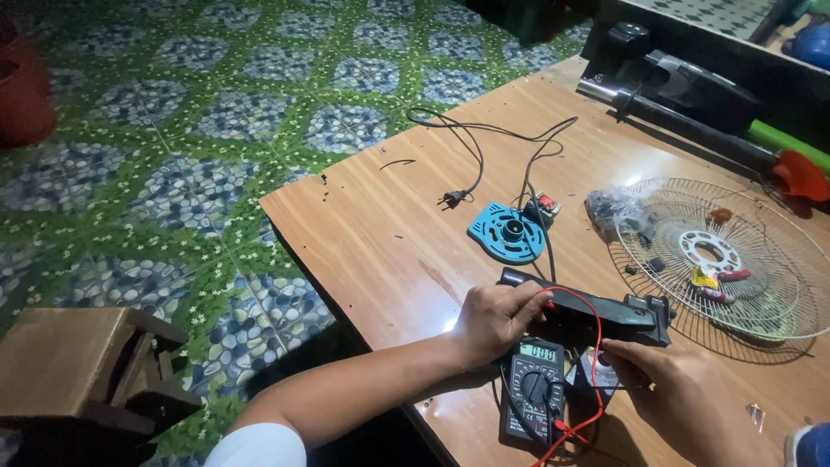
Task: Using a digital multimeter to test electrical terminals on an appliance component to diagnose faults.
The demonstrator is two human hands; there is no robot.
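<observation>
My left hand (494, 318) rests on the near end of a long black plastic fan housing (596, 313) and pinches a red test lead (581, 298) against it. My right hand (670, 385) holds a small black part with a grey round face (598, 374) beside a black digital multimeter (531, 389) lying flat on the wooden table (372, 233). The meter's display is lit. Red and black leads loop from the meter over the housing.
A blue round plastic plate (508, 232) lies mid-table with a black power cord and plug (452, 200). A wire fan guard (722, 259) holds small parts at right. A black fan stand (666, 82) lies at the back. A wooden stool (82, 367) stands on the tiled floor.
</observation>
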